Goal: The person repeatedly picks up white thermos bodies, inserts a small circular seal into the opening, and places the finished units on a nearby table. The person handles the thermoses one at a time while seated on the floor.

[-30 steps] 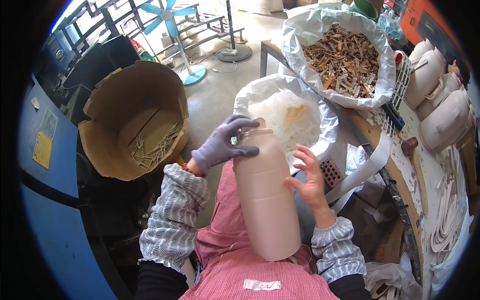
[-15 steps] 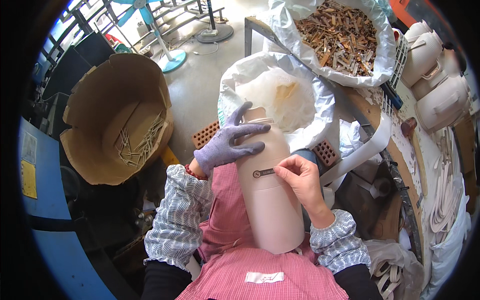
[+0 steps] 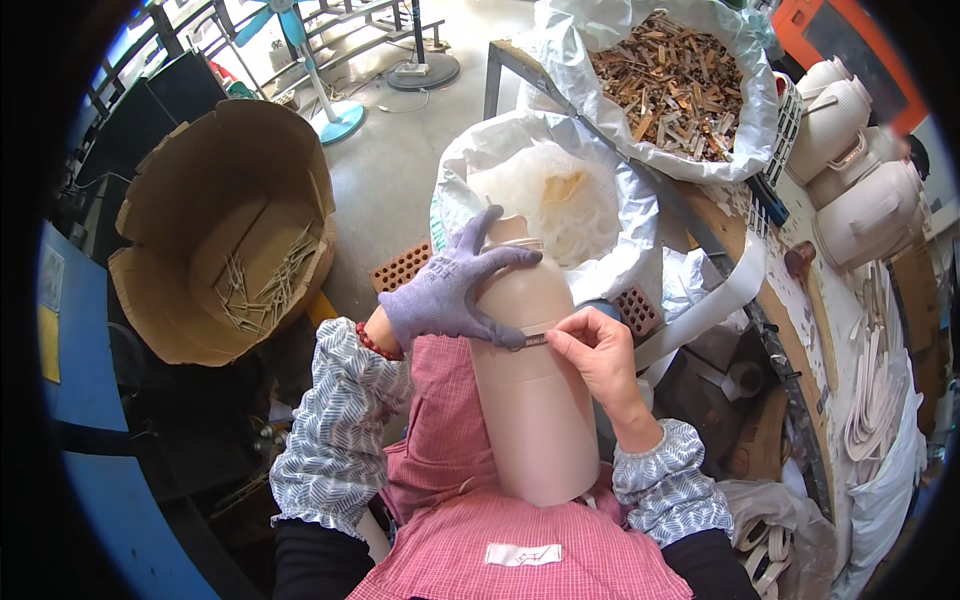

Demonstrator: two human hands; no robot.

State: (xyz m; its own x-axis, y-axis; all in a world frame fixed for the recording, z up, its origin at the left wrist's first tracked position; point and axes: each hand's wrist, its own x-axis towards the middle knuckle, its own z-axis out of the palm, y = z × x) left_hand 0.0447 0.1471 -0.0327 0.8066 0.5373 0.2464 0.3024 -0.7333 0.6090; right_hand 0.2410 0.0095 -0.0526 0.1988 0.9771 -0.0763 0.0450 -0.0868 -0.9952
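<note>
I see my gloved left hand (image 3: 450, 295) wrapped over the tall tan jug (image 3: 530, 380), while my bare right hand (image 3: 592, 352) pinches a small metal blade (image 3: 533, 341) against it.

**One head-worn fisheye view, aimed down**

The scene is seen from a single wide camera worn on the head, pointed steeply down and forward. The lap and forearms are shown close at the lower edge; the floor (image 3: 400, 170) and the desk (image 3: 760, 300) are bent toward the rim.

Matt smooth beige plastic jug (image 3: 535, 400), knitted cloth glove (image 3: 445, 295), rough corrugated cardboard box (image 3: 215, 230)
</note>
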